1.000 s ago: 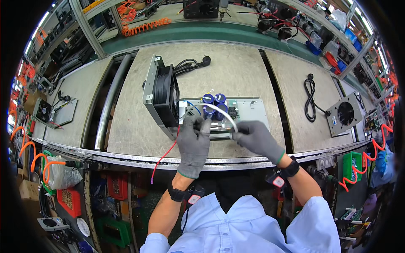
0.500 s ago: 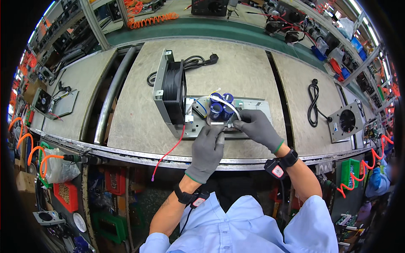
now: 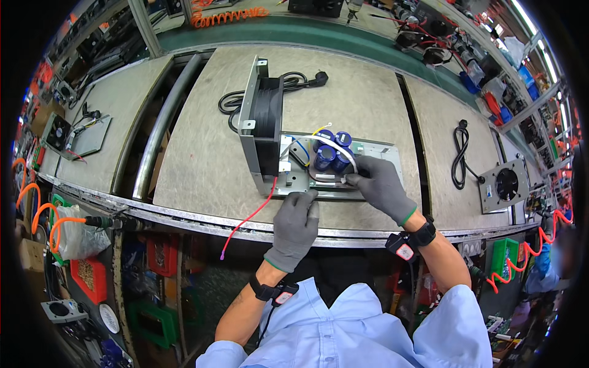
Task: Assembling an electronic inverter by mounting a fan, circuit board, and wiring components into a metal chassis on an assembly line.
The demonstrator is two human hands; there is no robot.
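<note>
A grey metal chassis [image 3: 299,181] lies on the bench in front of me, with a black fan [image 3: 268,113] on its upright end plate at the left. Blue cylindrical capacitors [image 3: 325,157] stand together on a circuit board in the chassis. My right hand [image 3: 386,189] is closed at the board's right front, pinching the end of a white cable [image 3: 345,151] that arches over the capacitors. Curled fingers of my left hand [image 3: 296,227] grip the chassis's near edge. A loose red wire [image 3: 250,219] hangs from beside the fan toward the bench front.
Behind the fan lies a coiled black power cord [image 3: 297,84]. Another cord [image 3: 461,153] and a fan plate [image 3: 504,182] are on the right bench section. A similar fan unit [image 3: 80,142] sits at the left. Red parts bins [image 3: 89,280] are below the bench edge.
My left hand has drawn back from beside the circuit board to the chassis's near edge. My right hand stays at the white cable's end. The whole view has shifted slightly.
</note>
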